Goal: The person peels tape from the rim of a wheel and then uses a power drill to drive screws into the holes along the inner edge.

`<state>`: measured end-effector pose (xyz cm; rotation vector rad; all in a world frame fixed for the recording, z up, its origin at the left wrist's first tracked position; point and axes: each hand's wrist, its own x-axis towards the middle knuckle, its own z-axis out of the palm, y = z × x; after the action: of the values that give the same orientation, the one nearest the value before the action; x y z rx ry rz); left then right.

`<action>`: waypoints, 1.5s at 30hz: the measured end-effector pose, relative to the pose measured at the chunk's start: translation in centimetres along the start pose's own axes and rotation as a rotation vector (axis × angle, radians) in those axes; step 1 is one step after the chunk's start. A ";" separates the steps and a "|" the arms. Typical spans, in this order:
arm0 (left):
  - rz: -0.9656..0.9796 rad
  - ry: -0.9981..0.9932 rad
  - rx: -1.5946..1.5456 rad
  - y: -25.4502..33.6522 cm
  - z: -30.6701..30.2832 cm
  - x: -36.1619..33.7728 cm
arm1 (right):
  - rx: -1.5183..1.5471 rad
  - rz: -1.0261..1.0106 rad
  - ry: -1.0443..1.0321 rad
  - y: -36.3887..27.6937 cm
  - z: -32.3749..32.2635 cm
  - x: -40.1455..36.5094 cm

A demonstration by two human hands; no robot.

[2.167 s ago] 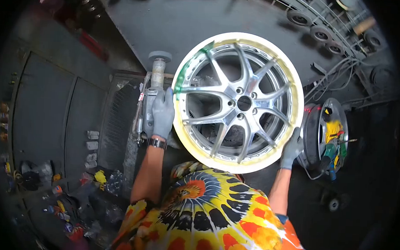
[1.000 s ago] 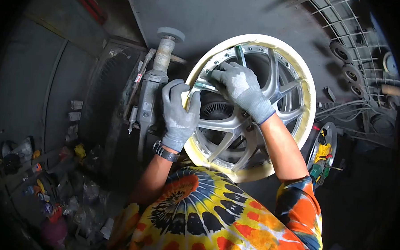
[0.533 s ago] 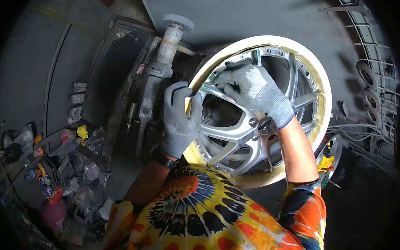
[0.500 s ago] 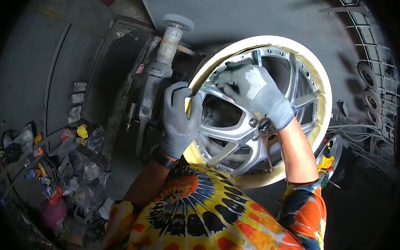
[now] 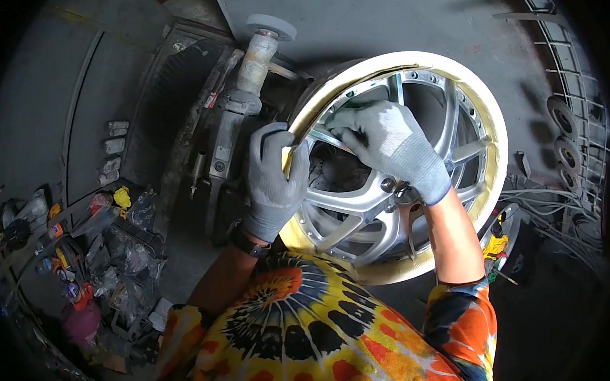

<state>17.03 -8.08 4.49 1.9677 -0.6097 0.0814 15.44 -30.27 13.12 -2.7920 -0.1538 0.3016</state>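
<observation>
A silver multi-spoke alloy wheel point(image 5: 359, 205) leans tilted before me, its outer lip covered with cream-yellow tape point(image 5: 495, 173). My left hand point(image 5: 275, 182), in a grey glove, grips the left edge of the lip, thumb on the near side. My right hand point(image 5: 382, 136), gloved too, is closed, with its fingertips pressed to the upper left of the wheel face where a spoke meets the lip. Whatever is pinched in those fingertips is hidden. Rivet-like studs run around the inside of the lip.
Left of the wheel stands a machine with a round grinding wheel point(image 5: 271, 27). Cluttered bags and tools point(image 5: 125, 264) lie at lower left. A wire rack point(image 5: 575, 86) with hanging discs point(image 5: 568, 153) and cables point(image 5: 546, 201) are on the right.
My right hand has shifted very slightly at the same spot on the wheel. My left hand keeps its grip, and the view has tilted a little.
</observation>
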 end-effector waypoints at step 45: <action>0.313 0.063 0.130 0.6 0.3 1.6 | 0.623 1.216 1.340 -7.9 8.7 -34.2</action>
<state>18.05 -9.18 5.37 1.9709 -0.8856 0.3836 -20.29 -24.91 14.18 -1.5928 1.5675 -1.0459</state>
